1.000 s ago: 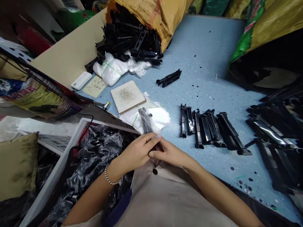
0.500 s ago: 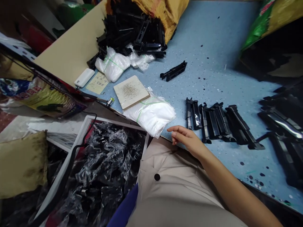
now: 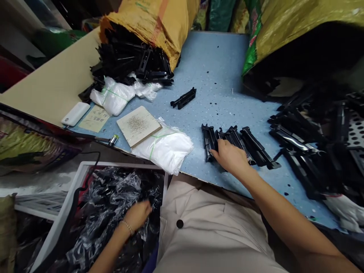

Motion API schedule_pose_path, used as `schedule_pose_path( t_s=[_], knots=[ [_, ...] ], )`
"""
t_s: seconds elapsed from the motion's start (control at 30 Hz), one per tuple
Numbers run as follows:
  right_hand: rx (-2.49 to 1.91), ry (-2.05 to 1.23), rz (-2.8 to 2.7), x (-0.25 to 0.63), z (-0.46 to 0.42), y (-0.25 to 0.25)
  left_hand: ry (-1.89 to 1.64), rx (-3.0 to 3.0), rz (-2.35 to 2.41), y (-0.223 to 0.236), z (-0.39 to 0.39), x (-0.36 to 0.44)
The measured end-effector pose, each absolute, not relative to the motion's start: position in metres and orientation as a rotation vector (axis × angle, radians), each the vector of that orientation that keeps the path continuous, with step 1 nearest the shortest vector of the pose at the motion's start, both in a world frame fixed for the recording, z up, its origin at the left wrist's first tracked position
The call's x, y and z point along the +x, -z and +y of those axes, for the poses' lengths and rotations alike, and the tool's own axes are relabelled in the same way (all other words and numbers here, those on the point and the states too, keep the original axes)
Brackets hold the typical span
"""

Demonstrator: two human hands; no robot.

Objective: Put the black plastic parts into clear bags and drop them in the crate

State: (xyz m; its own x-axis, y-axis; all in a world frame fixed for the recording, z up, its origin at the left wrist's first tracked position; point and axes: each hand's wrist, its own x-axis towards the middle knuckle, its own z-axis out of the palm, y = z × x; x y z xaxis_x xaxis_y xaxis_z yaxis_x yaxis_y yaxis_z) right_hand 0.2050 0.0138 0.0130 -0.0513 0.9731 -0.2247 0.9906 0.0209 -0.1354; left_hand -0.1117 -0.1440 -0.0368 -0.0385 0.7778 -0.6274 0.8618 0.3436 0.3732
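Observation:
My right hand (image 3: 231,154) is at the row of black plastic parts (image 3: 257,149) on the table, with thumb and fingers closed around the black plastic part (image 3: 208,138) at the row's left end. Over the crate (image 3: 82,167) at lower left is my left hand (image 3: 138,215), a bracelet on its wrist. It is smeared by motion, its fingers are not clear, and I see nothing held in it. Beneath it lie several black parts wrapped in clear plastic (image 3: 113,197). A stack of clear plastic bags (image 3: 167,149) with a green tie lies between the two hands.
A board (image 3: 139,125) rests on the bag stack. Behind are a bundle of bags (image 3: 113,96), a white device (image 3: 76,113), a paper note (image 3: 94,118) and a yellow sack (image 3: 173,22) spilling black parts. More black parts (image 3: 309,151) are piled at the right, below another sack (image 3: 301,30).
A bagged part was between both hands, then gone from them. My left hand left view and now shows over the crate. My right hand moved right onto the black parts. The view shifted.

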Motion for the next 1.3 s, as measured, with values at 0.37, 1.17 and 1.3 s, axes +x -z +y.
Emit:
schedule_pose_path(
  t_s=[0.37, 1.17, 1.3],
  knots=[
    [2.260, 1.437, 2.234, 0.224, 0.024, 0.011, -0.516, 1.847, 1.799, 0.017, -0.012, -0.039],
    [1.538, 3.337, 1.159, 0.146, -0.005, 0.018, -0.570, 2.239, 1.707, -0.009, -0.003, -0.069],
    [1.125, 3.329, 0.925, 0.169, -0.036, 0.014, -0.590, 2.129, 1.709, -0.007, 0.002, -0.075]
  ],
)
